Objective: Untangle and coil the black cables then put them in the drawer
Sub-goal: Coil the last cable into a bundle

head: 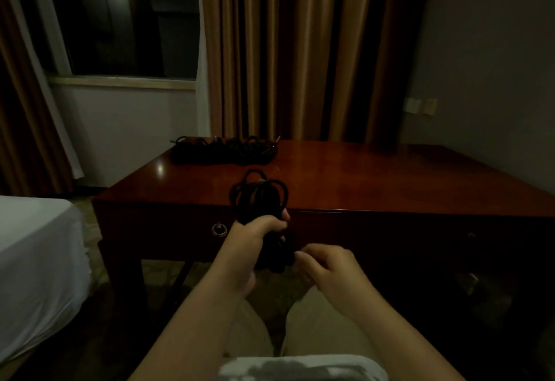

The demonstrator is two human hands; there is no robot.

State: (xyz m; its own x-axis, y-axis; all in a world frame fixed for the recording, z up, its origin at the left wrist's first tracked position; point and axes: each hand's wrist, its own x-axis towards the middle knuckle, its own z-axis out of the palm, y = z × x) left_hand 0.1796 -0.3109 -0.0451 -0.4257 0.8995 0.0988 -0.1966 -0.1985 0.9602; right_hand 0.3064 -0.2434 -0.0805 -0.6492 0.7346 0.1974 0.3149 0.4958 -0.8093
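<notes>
- Your left hand (255,232) has its grip wrapped round the cable bundle (260,197) at mid frame, in front of the table (375,176); if it slackens, the loops will likely spring apart.
- Your right hand (327,269) pinches the bundle's lower end; a hard tug could tighten a knot.
- The drawer (168,230) with its ring pull (218,229) looks closed, and both hands are busy.
- Count: one bundle held, one cable pile (223,151) on the table's upper-left part, strands uncountable; two hands.

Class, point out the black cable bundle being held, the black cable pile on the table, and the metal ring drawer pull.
Held black cable bundle (260,191): head view, upper loops.
Black cable pile (223,150): head view, middle.
Metal ring drawer pull (218,229): head view, ring.
</notes>
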